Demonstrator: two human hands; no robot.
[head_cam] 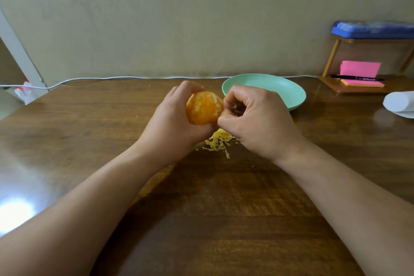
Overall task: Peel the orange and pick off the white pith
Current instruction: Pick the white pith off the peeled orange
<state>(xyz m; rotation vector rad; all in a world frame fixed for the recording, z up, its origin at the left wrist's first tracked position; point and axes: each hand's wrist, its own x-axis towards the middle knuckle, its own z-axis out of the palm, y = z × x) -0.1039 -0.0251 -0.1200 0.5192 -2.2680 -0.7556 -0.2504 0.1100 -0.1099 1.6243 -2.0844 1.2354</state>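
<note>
Left hand (172, 123) hides half the orange (203, 107), right fingers (231, 97) half-hide pith (235, 107)

A plain beige wall (201, 18) closes the far side behind a dark, glossy wooden desk (89, 130). A white cable (112, 78) runs along the desk's far edge. A small wooden shelf (358, 90) stands at the far right, a slanted white frame (20, 56) at the left. A bright glare (15, 210) lies on the desk's near-left part.

Orange (203, 108) between hands above table (89, 119); pith pile (218, 141) beneath; bowl (268, 87) behind right.
</note>
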